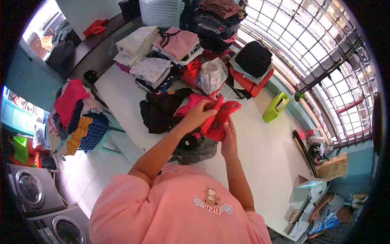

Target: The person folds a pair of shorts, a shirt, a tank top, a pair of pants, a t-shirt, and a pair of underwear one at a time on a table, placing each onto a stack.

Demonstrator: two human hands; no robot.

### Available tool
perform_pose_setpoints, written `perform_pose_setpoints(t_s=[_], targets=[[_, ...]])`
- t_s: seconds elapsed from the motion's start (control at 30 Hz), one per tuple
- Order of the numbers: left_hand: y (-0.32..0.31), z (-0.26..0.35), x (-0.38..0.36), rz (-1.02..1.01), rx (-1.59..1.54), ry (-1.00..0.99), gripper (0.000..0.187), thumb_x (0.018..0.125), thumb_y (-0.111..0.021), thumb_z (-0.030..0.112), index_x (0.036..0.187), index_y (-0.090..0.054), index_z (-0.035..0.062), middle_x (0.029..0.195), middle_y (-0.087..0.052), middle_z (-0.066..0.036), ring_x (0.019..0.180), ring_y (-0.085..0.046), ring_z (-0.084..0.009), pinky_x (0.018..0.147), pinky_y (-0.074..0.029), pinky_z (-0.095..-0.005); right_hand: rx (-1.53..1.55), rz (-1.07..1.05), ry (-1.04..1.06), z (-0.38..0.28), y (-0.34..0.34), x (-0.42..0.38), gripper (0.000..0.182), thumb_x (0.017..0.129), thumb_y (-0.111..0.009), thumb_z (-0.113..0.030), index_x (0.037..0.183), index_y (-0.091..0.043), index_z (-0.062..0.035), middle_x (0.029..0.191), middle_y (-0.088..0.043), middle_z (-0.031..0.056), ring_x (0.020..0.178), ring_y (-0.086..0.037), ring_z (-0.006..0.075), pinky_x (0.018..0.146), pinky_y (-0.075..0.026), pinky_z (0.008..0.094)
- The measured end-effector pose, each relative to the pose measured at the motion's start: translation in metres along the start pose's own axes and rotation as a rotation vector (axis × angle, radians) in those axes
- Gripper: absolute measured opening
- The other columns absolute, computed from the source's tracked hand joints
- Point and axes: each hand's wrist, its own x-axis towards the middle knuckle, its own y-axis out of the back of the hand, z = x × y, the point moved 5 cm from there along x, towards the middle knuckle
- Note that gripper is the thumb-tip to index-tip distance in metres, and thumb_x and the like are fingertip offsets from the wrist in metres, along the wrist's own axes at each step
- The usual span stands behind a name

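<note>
Our left hand [200,115] pinches the red garment [221,122] on its left side; our right hand [229,140] grips its right edge, nearer us. The cloth lies between both, touching each, its long axis slanting far-right, above the white table [260,162]. Dark clothes [158,114] lie left, folded stacks [178,44] beyond.

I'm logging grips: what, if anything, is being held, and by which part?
A red cloth, held by the left hand at its left side and the right hand at its lower right edge.
</note>
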Motion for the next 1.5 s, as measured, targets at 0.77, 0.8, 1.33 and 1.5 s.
perform_pose_setpoints(t_s=[0.77, 0.8, 1.33, 1.5], targets=[[0.028, 0.017, 0.12, -0.207, -0.491, 0.207, 0.044, 0.078, -0.061, 0.016, 0.117, -0.044, 0.0037, 0.102, -0.056, -0.006, 0.085, -0.057, -0.0145, 0.072, -0.048, -0.0294, -0.552, 0.279, 0.271, -0.046, 0.001, 0.065, 0.017, 0.087, -0.039, -0.011, 0.088, -0.055, -0.0041, 0.092, -0.06, 0.0044, 0.084, -0.053, 0.012, 0.07, -0.04, 0.0257], [0.032, 0.037, 0.128, -0.195, -0.491, 0.163, 0.042, 0.078, -0.061, 0.015, 0.115, -0.046, 0.003, 0.103, -0.056, -0.007, 0.086, -0.057, -0.0148, 0.072, -0.048, -0.0291, -0.545, 0.256, 0.276, -0.046, 0.003, 0.072, 0.017, 0.086, -0.039, -0.011, 0.089, -0.055, -0.0047, 0.092, -0.06, 0.004, 0.083, -0.053, 0.0119, 0.07, -0.04, 0.0256], [0.087, -0.064, 0.259, -0.049, 0.086, 0.1, 0.043, 0.082, -0.052, 0.029, 0.116, -0.048, 0.0035, 0.098, -0.059, -0.01, 0.083, -0.055, -0.0187, 0.072, -0.044, -0.0292, -1.269, -0.002, 0.64, -0.032, -0.035, 0.218, 0.03, 0.081, -0.055, -0.019, 0.109, -0.052, -0.0089, 0.113, -0.048, 0.0147, 0.106, -0.046, 0.0294, 0.086, -0.039, 0.0376], [0.093, -0.036, 0.25, -0.068, 0.075, 0.216, 0.037, 0.083, -0.052, 0.027, 0.114, -0.05, 0.0067, 0.091, -0.059, -0.004, 0.072, -0.054, -0.0135, 0.061, -0.045, -0.0275, -1.559, -0.087, 0.66, -0.031, -0.052, 0.243, 0.05, 0.074, -0.06, -0.034, 0.12, -0.044, -0.0191, 0.126, -0.039, 0.0152, 0.113, -0.039, 0.0354, 0.088, -0.036, 0.0472]])
